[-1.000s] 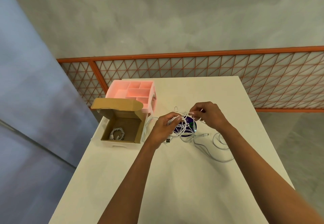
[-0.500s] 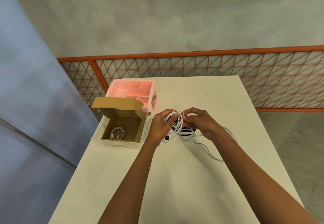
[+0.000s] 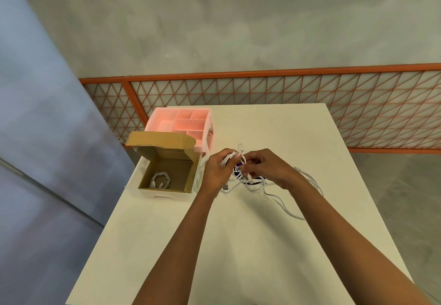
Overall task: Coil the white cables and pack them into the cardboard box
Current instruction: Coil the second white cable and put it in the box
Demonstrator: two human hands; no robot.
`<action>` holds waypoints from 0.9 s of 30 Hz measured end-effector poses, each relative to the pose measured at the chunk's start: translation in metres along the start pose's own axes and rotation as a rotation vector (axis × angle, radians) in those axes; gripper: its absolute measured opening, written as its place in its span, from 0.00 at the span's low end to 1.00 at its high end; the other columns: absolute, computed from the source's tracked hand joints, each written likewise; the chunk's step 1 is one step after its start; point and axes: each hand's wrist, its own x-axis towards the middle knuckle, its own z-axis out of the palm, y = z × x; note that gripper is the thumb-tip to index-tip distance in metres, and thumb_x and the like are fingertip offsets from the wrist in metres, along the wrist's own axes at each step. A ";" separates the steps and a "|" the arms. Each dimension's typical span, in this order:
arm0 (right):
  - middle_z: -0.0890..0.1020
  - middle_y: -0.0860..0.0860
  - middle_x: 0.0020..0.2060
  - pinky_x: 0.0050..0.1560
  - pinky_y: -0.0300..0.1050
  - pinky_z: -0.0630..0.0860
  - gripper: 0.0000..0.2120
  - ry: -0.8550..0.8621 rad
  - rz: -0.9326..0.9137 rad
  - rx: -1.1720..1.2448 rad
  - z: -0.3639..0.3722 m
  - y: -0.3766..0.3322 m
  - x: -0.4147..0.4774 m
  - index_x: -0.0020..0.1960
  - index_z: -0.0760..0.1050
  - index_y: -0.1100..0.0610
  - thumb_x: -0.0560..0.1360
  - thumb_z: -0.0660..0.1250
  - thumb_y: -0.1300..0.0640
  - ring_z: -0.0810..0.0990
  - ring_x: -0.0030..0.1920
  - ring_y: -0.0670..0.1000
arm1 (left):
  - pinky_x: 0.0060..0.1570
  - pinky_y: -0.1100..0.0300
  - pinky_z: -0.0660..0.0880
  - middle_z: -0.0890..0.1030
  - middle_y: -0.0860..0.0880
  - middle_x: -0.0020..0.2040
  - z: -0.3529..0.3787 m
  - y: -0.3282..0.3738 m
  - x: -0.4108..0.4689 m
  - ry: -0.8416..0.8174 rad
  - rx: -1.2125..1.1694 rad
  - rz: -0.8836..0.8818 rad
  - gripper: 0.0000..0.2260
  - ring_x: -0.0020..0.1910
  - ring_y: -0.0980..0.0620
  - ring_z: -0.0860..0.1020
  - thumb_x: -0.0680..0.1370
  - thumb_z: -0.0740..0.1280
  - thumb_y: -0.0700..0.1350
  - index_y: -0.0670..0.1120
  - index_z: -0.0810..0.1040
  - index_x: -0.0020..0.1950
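Winding is under way, head view only. Left hand (image 3: 218, 170) is closed around a small bundle of loops of the white cable (image 3: 232, 159), held just above the white table (image 3: 238, 257). Right hand (image 3: 265, 167) pinches the strand right beside that bundle, feeding it in.

Versus a second ago: hands were apart with the cable stretched between them; now they nearly touch and the loops sit tighter in the left fist. Slack tail (image 3: 284, 203) trails right across the table, shorter than before, so I judge the coil partly done.

A dark purple item (image 3: 238, 172) lies under the hands, mostly hidden; cannot tell what it is.

Cardboard box (image 3: 167, 173) sits open to the left, one coiled cable (image 3: 161, 180) already inside, unchanged. Pink organiser tray (image 3: 181, 123) behind it, unmoved.
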 end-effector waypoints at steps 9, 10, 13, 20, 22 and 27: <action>0.81 0.55 0.30 0.34 0.36 0.71 0.03 0.042 0.065 -0.219 -0.005 -0.015 0.001 0.45 0.81 0.65 0.73 0.70 0.65 0.75 0.29 0.47 | 0.37 0.62 0.69 0.79 0.53 0.35 -0.004 -0.003 0.000 0.081 0.041 -0.002 0.08 0.29 0.63 0.73 0.77 0.68 0.48 0.44 0.81 0.48; 0.80 0.54 0.30 0.33 0.34 0.70 0.04 0.027 0.062 -0.234 -0.005 -0.016 0.001 0.46 0.81 0.65 0.74 0.69 0.65 0.74 0.28 0.45 | 0.37 0.62 0.69 0.79 0.55 0.35 -0.004 -0.002 -0.001 0.072 0.042 0.005 0.08 0.29 0.64 0.73 0.77 0.68 0.48 0.44 0.81 0.48; 0.79 0.46 0.28 0.29 0.29 0.68 0.06 0.037 0.004 -0.264 -0.004 -0.017 0.000 0.50 0.82 0.63 0.76 0.66 0.65 0.72 0.30 0.43 | 0.39 0.63 0.70 0.80 0.56 0.36 -0.004 -0.002 -0.001 0.047 0.054 0.031 0.08 0.32 0.62 0.74 0.78 0.68 0.48 0.44 0.81 0.48; 0.81 0.45 0.39 0.40 0.31 0.70 0.06 -0.030 -0.085 -0.219 -0.019 -0.022 -0.010 0.47 0.82 0.58 0.77 0.66 0.63 0.75 0.39 0.43 | 0.42 0.67 0.70 0.81 0.52 0.41 -0.009 0.001 -0.001 0.054 0.141 0.096 0.08 0.39 0.58 0.76 0.79 0.66 0.47 0.43 0.80 0.49; 0.81 0.44 0.39 0.40 0.33 0.69 0.06 -0.027 -0.088 -0.202 -0.024 -0.021 -0.010 0.45 0.83 0.56 0.76 0.67 0.61 0.74 0.38 0.44 | 0.40 0.64 0.71 0.81 0.51 0.41 -0.008 0.001 -0.002 0.057 0.140 0.083 0.08 0.38 0.58 0.76 0.79 0.65 0.47 0.43 0.79 0.49; 0.80 0.52 0.39 0.32 0.31 0.66 0.06 0.065 -0.061 -0.132 -0.033 -0.016 -0.009 0.47 0.82 0.56 0.77 0.66 0.60 0.68 0.34 0.46 | 0.34 0.63 0.69 0.77 0.51 0.34 -0.006 0.012 -0.006 -0.022 -0.024 -0.024 0.10 0.31 0.61 0.73 0.80 0.64 0.48 0.41 0.75 0.49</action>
